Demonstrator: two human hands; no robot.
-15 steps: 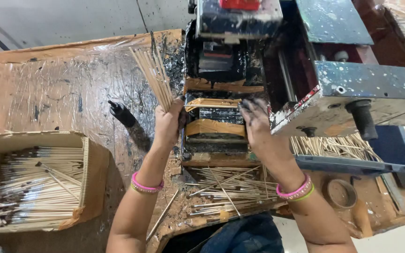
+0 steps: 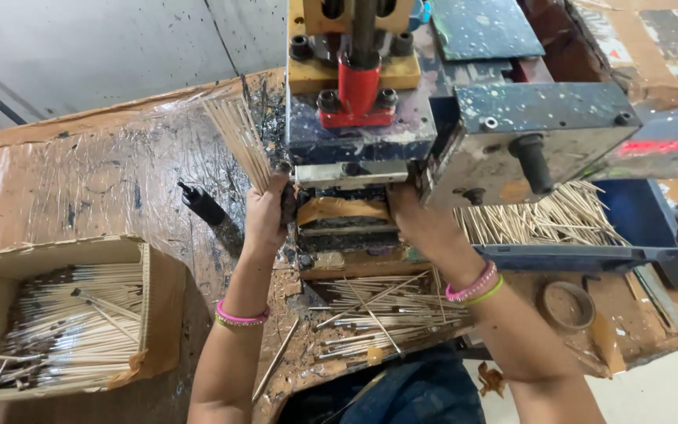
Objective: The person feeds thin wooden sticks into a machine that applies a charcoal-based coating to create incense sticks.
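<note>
Holding: left hand (image 2: 267,210) has its grip closed around a fanned bundle of thin pale wooden sticks (image 2: 238,137), raised upright just left of the machine.
Right hand: right hand (image 2: 421,224) reaches under the paint-spattered blue metal press machine (image 2: 433,118); its fingers are hidden, so I cannot tell whether the grip is open or closed.
Edges: both wrists work in the narrow gap below the machine's overhanging head, with little room on either side.
Surface: worn brown plastic-wrapped surface (image 2: 80,180), glossy, wrinkled, flecked with black.
Around: loose coated sticks (image 2: 386,310) lie between the forearms; a torn cardboard box of sticks (image 2: 64,322) sits at left; a blue tray of bare sticks (image 2: 574,224) at right; a black stub-shaped nozzle (image 2: 202,204) stands near the left wrist.
</note>
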